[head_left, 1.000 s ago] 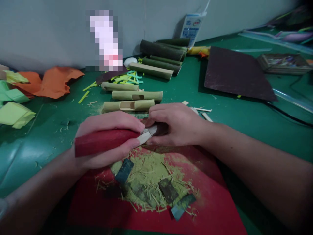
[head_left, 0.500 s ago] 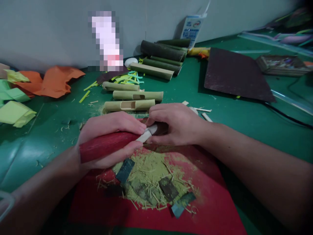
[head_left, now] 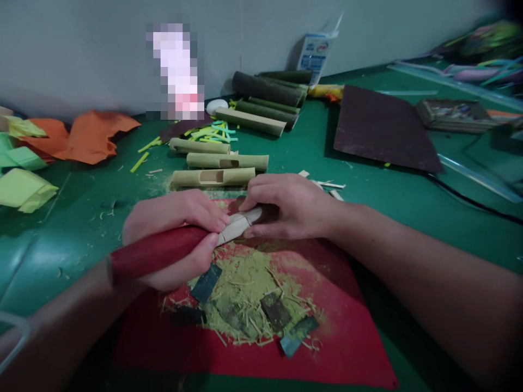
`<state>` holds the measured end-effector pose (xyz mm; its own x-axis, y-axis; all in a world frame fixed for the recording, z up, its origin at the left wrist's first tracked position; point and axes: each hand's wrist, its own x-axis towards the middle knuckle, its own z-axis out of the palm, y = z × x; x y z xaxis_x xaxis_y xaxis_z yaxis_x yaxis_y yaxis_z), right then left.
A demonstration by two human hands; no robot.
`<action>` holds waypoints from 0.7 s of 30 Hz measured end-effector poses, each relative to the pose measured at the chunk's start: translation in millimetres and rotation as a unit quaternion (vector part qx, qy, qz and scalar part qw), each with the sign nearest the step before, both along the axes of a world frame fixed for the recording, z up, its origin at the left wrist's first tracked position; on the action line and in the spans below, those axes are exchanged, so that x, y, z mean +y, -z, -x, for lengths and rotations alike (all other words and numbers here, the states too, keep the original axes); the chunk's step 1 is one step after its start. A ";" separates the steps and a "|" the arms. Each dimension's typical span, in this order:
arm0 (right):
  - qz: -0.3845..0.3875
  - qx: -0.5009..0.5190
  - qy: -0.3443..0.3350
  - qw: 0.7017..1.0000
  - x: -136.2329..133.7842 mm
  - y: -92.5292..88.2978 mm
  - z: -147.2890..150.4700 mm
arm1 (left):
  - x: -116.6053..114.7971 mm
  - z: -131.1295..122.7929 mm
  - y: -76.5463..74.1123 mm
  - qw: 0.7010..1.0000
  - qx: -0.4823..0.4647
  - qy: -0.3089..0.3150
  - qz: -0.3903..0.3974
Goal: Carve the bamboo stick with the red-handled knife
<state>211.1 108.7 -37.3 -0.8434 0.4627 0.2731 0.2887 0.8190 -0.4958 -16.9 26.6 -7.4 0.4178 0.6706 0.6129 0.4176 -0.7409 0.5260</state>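
My left hand (head_left: pixel 175 218) is closed around the thick red handle (head_left: pixel 159 250) of a tool, whose rounded end points toward my left wrist. Past its fingertips a pale piece (head_left: pixel 235 227) with thin dark lines across it runs into my right hand. Where the tool stops and that piece begins I cannot make out. Thumb and fingers of my right hand (head_left: pixel 281 207) grip the far end, shaded dark under the palm. Both hands are above a red sheet (head_left: pixel 327 359) covered with yellowish bamboo dust and shavings (head_left: pixel 249 294) and several dark green chips (head_left: pixel 207 282).
Pale bamboo tubes (head_left: pixel 241 177), two with cut notches, lie just beyond my hands. Behind them are dark bamboo pieces (head_left: pixel 265 90) and a drink carton (head_left: pixel 314 53). Orange paper (head_left: pixel 92 136) lies left; a dark board (head_left: pixel 379 128) and a small tray (head_left: pixel 423 117) lie right.
The left hand and red handle have moved left and slightly toward me, away from the right hand. More of the pale piece now shows between them. The view has shifted slightly.
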 end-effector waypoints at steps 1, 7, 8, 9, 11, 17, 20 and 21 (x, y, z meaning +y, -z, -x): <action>0.002 -0.001 -0.001 1.000 -0.2 -0.3 0.1 | -0.5 0.9 0.6 1.000 -0.010 0.003 -0.005; 0.003 0.003 0.002 1.000 -0.2 -0.6 0.3 | -3.5 0.9 7.1 0.998 -0.063 0.010 -0.021; 0.003 0.002 0.002 1.000 -0.1 -0.6 0.3 | -4.2 0.0 7.8 0.998 -0.065 0.007 -0.022; 0.003 0.002 0.003 1.000 -0.1 -0.6 0.3 | -4.9 -0.8 7.9 0.998 -0.065 0.003 -0.024; 0.004 0.000 0.004 1.000 -0.5 -0.7 0.6 | -6.3 -1.4 7.0 0.997 -0.067 -0.020 -0.029; 0.001 0.000 0.012 1.000 -1.8 0.4 2.2 | -2.5 5.9 0.8 0.998 -0.049 -0.028 0.037; -0.004 0.001 0.013 1.000 -1.5 1.1 2.0 | 1.7 7.6 -0.4 0.995 -0.005 -0.016 0.098; -0.007 0.001 0.014 1.000 -1.4 1.2 1.8 | 2.5 7.6 -0.7 0.994 0.007 -0.016 0.109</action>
<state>209.2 107.3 -38.5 -0.8299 0.4819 0.2811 0.3102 0.8175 -0.4853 -24.4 29.1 -6.7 0.4012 0.8001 0.4460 0.4482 -0.5961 0.6662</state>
